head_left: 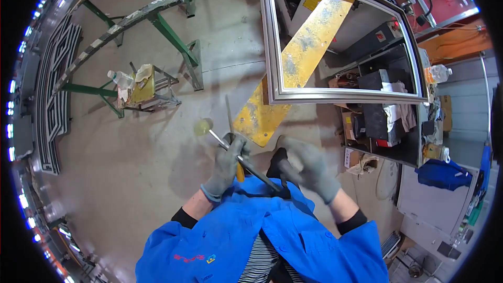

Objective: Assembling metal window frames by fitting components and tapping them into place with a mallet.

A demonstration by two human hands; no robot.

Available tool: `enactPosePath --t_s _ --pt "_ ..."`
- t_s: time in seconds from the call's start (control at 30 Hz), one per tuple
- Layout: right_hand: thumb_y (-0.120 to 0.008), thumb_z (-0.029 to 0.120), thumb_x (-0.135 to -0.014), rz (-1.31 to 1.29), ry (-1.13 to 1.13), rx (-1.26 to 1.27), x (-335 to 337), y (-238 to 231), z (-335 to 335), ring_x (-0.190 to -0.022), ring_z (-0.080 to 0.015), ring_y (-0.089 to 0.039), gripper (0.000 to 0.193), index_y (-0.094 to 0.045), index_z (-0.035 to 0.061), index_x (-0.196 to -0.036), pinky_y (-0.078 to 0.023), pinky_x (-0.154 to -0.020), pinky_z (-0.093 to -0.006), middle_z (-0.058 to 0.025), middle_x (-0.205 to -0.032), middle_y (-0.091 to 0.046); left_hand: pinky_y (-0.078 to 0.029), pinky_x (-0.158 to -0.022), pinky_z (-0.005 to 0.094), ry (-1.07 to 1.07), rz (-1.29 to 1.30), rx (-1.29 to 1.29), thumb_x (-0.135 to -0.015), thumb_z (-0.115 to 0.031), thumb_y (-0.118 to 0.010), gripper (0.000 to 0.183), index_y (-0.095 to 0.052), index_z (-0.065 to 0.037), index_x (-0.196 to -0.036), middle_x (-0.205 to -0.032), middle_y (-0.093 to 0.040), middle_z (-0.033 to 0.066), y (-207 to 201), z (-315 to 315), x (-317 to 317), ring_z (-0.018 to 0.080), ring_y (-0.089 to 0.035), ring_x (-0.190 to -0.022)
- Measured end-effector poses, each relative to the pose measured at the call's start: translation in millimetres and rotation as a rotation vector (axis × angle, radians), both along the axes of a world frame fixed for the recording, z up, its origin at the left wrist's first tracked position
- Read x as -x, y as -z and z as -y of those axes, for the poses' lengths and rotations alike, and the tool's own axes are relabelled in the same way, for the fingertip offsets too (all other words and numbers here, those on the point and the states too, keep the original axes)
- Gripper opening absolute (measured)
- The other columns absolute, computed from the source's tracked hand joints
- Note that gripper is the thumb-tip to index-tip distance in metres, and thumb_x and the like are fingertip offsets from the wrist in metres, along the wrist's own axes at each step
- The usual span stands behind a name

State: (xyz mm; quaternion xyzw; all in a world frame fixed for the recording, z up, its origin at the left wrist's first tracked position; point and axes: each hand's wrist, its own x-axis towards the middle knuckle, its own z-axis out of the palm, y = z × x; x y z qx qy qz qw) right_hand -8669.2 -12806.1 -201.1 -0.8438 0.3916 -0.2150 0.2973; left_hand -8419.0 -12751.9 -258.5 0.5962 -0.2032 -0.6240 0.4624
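Note:
My left hand (227,162), in a grey glove, is closed round a mallet (257,172) with a pale yellow-green head, a shiny shaft and a black grip. The head points away to the left; the grip runs back toward my waist. In the same hand is a thin-bladed tool (240,172) with a yellow handle, its blade pointing forward; its exact kind is unclear. My right hand (310,166), gloved too and somewhat blurred, has its fingers apart, right of the mallet's grip. Ahead and to the right, a metal-edged rectangular frame (340,94) lies over a yellow beam (258,118).
A small stool (144,89) with a plastic bottle (120,78) stands left, beside a green-legged rack (173,39). Dark frames (50,99) lean further left. To the right are a cluttered shelf unit (385,149), a bottle (439,73) and a pale cabinet (435,199).

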Motion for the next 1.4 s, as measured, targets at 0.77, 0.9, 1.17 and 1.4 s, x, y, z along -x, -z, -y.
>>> enactPosePath --t_s 0.77,0.9,1.17,1.4 --pt "-0.085 0.025 -0.081 -0.119 -0.252 0.380 150.9 27.8 200.9 -0.063 -0.0321 -0.065 0.028 -0.068 0.0094 -0.098 -0.050 -0.057 -0.0429 -0.0100 -0.072 -0.065 -0.059 -0.059 0.0269 -0.454 0.002 0.157 -0.106 -0.035 -0.059 0.034 -0.057 -0.005 -0.123 -0.118 -0.067 0.0093 15.2 73.0 126.1 0.0267 -0.075 -0.103" --pt "-0.083 0.033 -0.083 -0.173 -0.241 0.355 154.0 28.7 196.9 -0.063 -0.0316 -0.064 0.032 -0.065 0.0089 -0.093 -0.050 -0.058 -0.0441 -0.0097 -0.072 -0.063 -0.058 -0.064 0.0258 -0.566 -0.290 0.207 -0.105 -0.035 -0.060 0.033 -0.059 -0.006 -0.120 -0.119 -0.069 0.0114 24.5 67.9 122.5 0.0263 -0.075 -0.103" --pt "-0.085 0.032 -0.081 -0.165 -0.262 0.402 153.2 30.8 192.7 -0.062 -0.0305 -0.064 0.032 -0.065 0.0091 -0.092 -0.050 -0.056 -0.0426 -0.0091 -0.071 -0.063 -0.055 -0.068 0.0279 -0.544 -0.389 0.175 -0.102 -0.039 -0.063 0.034 -0.061 -0.008 -0.117 -0.124 -0.069 0.0124 22.2 42.0 124.6 0.0265 -0.071 -0.107" --pt "-0.087 0.029 -0.079 -0.206 -0.302 0.405 164.8 33.7 182.9 -0.066 -0.0300 -0.066 0.034 -0.068 0.0090 -0.099 -0.052 -0.060 -0.0415 -0.0092 -0.075 -0.065 -0.061 -0.068 0.0302 -0.508 -0.265 0.131 -0.103 -0.040 -0.062 0.046 -0.060 0.000 -0.125 -0.127 -0.070 0.0145 24.6 33.6 129.6 0.0264 -0.075 -0.104"
